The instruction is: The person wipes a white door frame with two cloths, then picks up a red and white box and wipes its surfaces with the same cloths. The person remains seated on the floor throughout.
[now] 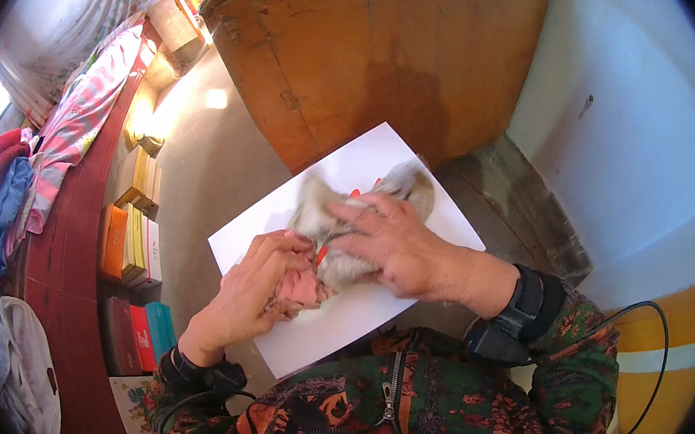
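A crumpled pink cloth (301, 289) is bunched in my left hand (253, 280), which presses it against the near side of a beige-grey furry thing, perhaps a plush toy (342, 268). My right hand (404, 247) lies across the top of the fur with its fingers spread and somewhat blurred. Small red parts (322, 253) show on the furry thing, between the hands and past my right fingers. Its full shape is hidden by my hands. Underneath is a flat white board or sheet (309, 354), set at a slant before my body.
A brown wooden panel (350, 60) stands beyond the board. To the right are a pale wall (632, 131) and a dark ledge (513, 195). Several boxes (132, 240) line the left, below a red ledge (59, 277) with clothes. A black cable (663, 360) loops beside my right arm.
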The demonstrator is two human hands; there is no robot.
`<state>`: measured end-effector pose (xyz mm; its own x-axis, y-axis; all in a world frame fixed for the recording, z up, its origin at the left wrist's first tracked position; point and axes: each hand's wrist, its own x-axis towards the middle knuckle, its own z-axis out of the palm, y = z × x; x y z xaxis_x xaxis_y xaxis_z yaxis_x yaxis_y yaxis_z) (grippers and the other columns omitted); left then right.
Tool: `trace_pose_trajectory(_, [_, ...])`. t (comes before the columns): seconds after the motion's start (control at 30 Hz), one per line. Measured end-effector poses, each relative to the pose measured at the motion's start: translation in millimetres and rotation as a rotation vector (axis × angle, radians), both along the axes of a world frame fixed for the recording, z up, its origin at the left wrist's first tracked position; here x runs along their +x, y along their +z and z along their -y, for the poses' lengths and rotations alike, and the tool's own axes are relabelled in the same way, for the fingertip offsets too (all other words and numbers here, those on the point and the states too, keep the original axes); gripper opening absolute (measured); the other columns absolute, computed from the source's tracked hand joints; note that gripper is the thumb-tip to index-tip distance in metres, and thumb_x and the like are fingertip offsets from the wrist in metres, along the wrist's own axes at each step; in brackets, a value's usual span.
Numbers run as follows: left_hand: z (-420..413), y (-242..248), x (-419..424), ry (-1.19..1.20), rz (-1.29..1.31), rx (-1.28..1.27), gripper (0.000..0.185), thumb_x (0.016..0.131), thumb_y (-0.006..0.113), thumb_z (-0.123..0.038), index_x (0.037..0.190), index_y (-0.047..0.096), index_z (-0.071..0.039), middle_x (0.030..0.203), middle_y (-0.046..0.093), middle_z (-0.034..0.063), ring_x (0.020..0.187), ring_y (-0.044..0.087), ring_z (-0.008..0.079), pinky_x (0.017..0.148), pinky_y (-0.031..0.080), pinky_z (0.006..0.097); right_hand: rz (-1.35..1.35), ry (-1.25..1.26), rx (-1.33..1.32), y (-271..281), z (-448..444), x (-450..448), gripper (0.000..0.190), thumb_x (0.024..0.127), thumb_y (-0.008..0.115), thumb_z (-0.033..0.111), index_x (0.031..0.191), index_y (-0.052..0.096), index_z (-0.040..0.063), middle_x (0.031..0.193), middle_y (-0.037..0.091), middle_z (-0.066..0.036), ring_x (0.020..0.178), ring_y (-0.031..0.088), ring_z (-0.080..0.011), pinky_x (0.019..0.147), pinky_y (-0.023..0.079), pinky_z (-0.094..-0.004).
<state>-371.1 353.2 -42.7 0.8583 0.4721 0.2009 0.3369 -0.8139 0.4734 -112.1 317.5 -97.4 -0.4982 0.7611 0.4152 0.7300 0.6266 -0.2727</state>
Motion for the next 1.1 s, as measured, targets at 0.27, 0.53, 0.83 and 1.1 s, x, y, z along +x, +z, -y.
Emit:
trace_pose_trajectory(0.27, [-1.8, -10.2, -8.7, 0.042, 0.075, -0.021, 0.049, 0.066, 0.071, -0.001, 0.112, 0.054, -0.005, 0.126, 0.052, 0.0146, 0.121, 0.045, 0.0383, 0.1, 0.04, 0.0431, -0.32, -0.26, -0.076, 7.0, -48.9, 59.2, 0.048, 0.082, 0.072, 0.034, 0.126, 0.06, 0.021, 0.137, 0.046, -0.011, 0.115, 0.052, -0.0309, 0.097, 0.043, -0.0423])
trace_pose_trajectory(0.53, [-15.9, -19.9, -20.8, 0.02, 0.114, -0.126, 0.047, 0.062, 0.066, -0.001, 0.108, 0.06, -0.005, 0.125, 0.054, 0.0166, 0.118, 0.048, 0.0373, 0.104, 0.036, 0.044, -1.577, -0.081, -0.583, -10.4, 1.1, 65.5, 0.051, 0.092, 0.067, 0.019, 0.138, 0.049, 0.004, 0.116, 0.061, -0.001, 0.105, 0.055, -0.0111, 0.096, 0.042, -0.0246])
trace_pose_trajectory(0.83, [-18.5, -22.1, -36.7, 0.054, 0.031, -0.203, 0.049, 0.059, 0.062, 0.0, 0.108, 0.061, -0.005, 0.128, 0.05, 0.0153, 0.124, 0.043, 0.0353, 0.109, 0.03, 0.0448, -1.719, -0.237, -0.677, -64.7, 22.2, 60.6, 0.052, 0.091, 0.066, 0.011, 0.138, 0.047, 0.003, 0.123, 0.06, -0.005, 0.111, 0.056, -0.0137, 0.098, 0.043, -0.0278])
trace_pose_trajectory(1.1, [-20.6, -26.4, -40.4, 0.05, 0.026, -0.234, 0.052, 0.057, 0.06, 0.004, 0.108, 0.061, -0.005, 0.129, 0.048, 0.0164, 0.126, 0.042, 0.0355, 0.11, 0.028, 0.0465, -1.236, -0.073, -0.477, -26.0, -19.9, 77.5, 0.042, 0.091, 0.066, 0.017, 0.13, 0.057, 0.007, 0.115, 0.063, -0.005, 0.103, 0.057, -0.0136, 0.094, 0.043, -0.0281])
